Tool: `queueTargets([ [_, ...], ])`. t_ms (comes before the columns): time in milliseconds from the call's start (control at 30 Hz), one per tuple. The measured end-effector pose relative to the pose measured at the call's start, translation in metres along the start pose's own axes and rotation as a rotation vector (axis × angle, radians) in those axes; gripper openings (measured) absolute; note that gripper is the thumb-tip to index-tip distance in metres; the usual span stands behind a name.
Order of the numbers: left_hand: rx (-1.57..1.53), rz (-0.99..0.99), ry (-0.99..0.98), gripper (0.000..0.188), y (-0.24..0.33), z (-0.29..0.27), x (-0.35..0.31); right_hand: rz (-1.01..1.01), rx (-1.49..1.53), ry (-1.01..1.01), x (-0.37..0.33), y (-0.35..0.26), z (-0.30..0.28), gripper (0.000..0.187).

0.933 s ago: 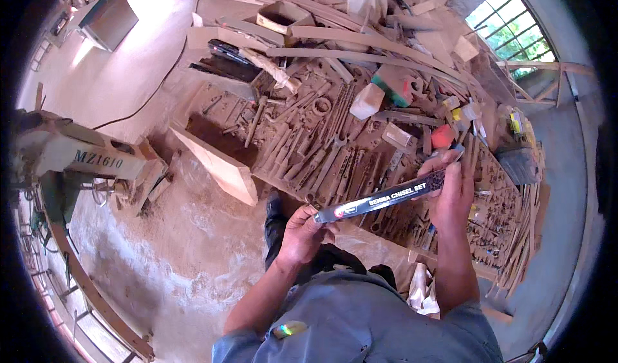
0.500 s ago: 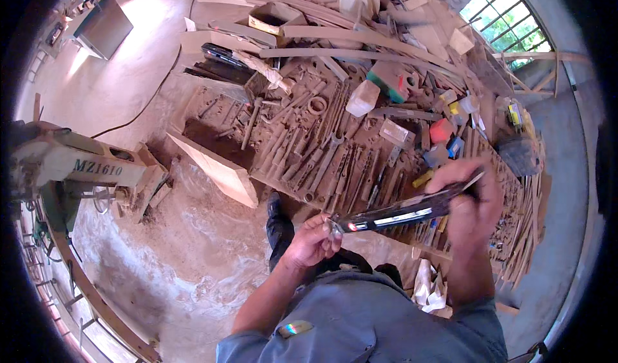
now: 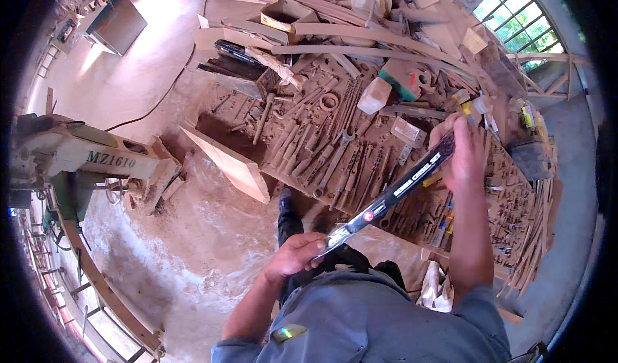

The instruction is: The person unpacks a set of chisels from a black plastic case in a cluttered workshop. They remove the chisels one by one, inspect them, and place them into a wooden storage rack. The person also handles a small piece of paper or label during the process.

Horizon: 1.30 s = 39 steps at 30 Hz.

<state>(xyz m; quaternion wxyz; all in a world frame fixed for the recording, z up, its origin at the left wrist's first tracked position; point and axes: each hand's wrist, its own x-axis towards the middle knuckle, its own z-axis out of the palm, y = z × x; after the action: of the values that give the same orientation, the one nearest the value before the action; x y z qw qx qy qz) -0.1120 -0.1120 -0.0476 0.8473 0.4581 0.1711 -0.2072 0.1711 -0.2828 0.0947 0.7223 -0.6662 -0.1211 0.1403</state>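
Note:
A long, narrow black tool package (image 3: 393, 199) with white print, a round red mark and a shiny, clear-looking lower end slants across in front of me, above the near edge of the bench. My left hand (image 3: 297, 257) pinches the shiny lower-left end between thumb and fingers. The upper-right end is gripped by my right hand (image 3: 462, 156), which is over the right part of the bench. Beneath the package lie dusty hand tools in rows, among them an open-ended wrench (image 3: 336, 162). Whatever is inside the package cannot be made out.
A dusty hammer (image 3: 263, 120), a translucent plastic container (image 3: 374, 97) and curved wooden strips (image 3: 380, 35) lie on the crowded bench. A light board (image 3: 225, 163) stands at its left end. A large machine (image 3: 96, 154) is at left; a barred window (image 3: 524, 22) is at upper right.
The package has tilted from nearly level to a steep slant, its printed face now toward me. My right hand has risen with its end; my left hand has moved slightly down and left.

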Motion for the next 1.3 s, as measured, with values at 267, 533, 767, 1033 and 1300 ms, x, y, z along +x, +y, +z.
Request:
queueTargets([
  [267,-0.132,0.011,0.140,0.030,-0.027,-0.027,-0.041,0.159,0.222,0.278,0.051,0.014,-0.027,0.031],
  [533,-0.245,0.151,0.243,0.031,-0.024,-0.059,-0.051,0.377,0.354,0.342,0.117,0.108,-0.038,0.047],
  [767,-0.184,0.197,0.346,0.031,-0.010,-0.088,-0.058,0.456,-0.021,0.173,0.105,0.101,0.019,0.037],
  [1033,-0.065,0.197,0.560,0.026,0.024,-0.072,-0.075,0.418,-0.104,-0.724,-0.039,0.113,0.182,0.022],
  [1300,-0.205,0.260,0.833,0.026,-0.016,-0.007,-0.124,0.339,-0.060,-1.037,-0.044,0.121,0.191,0.020],
])
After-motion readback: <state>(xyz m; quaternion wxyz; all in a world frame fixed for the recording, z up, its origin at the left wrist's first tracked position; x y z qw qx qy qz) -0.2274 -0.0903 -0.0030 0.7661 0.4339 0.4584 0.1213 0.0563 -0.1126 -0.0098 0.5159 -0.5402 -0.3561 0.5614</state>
